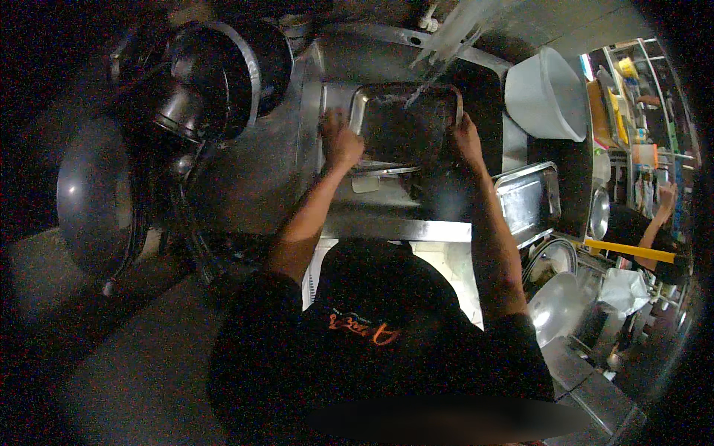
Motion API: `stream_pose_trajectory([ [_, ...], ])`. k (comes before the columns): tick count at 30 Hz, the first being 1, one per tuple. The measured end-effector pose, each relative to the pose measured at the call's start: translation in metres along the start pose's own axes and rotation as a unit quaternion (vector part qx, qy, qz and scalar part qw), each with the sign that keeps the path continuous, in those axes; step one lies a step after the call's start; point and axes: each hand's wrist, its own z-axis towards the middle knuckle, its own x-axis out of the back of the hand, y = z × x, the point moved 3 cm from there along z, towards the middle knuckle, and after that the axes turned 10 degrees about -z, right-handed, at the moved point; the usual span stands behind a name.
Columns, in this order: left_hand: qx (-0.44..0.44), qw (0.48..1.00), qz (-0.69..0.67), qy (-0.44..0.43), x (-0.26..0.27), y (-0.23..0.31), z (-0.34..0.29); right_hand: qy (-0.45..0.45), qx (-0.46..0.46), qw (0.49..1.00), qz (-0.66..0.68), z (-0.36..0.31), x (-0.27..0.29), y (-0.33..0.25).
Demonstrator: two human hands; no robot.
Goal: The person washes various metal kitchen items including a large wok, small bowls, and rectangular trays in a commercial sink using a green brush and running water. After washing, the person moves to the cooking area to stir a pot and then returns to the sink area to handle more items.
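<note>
A rectangular metal tray [405,130] with a raised shiny rim is held over the steel sink [439,230], its inside dark. My left hand [342,143] grips its left edge, the fingers partly blurred. Around the right edge my right hand [466,140] is closed, with some fingers hidden behind the rim. Just below the tray, part of another flat metal piece [387,169] shows in the sink. What else lies beneath the tray is hidden.
A white tub [547,97] stands right of the sink, with another steel tray [528,197] nearer me. Dark pots [216,82] and a large round metal pan [97,193] are at left. Another person's arm [656,227] shows at far right, near a yellow bar [632,250].
</note>
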Motion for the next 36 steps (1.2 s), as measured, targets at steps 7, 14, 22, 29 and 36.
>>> stream_pose_trajectory([
  [7,-0.298,0.928,-0.104,-0.198,-0.105,0.078,0.012,0.072,-0.001,0.997,0.025,-0.04,-0.006,0.005],
  [14,0.024,0.975,-0.192,-0.11,-0.125,0.059,0.01,0.082,-0.016,0.991,-0.106,-0.062,0.001,-0.013],
  [22,0.011,0.951,-0.265,-0.161,-0.05,0.104,0.029,0.138,0.017,0.985,-0.099,-0.067,0.003,-0.042],
  [29,-0.248,0.966,0.064,0.02,-0.119,0.048,0.067,0.16,0.118,0.978,-0.06,-0.042,0.023,-0.086],
  [36,-0.303,0.925,-0.162,-0.161,-0.035,0.101,0.031,0.25,0.168,0.952,0.048,-0.015,0.07,-0.094],
])
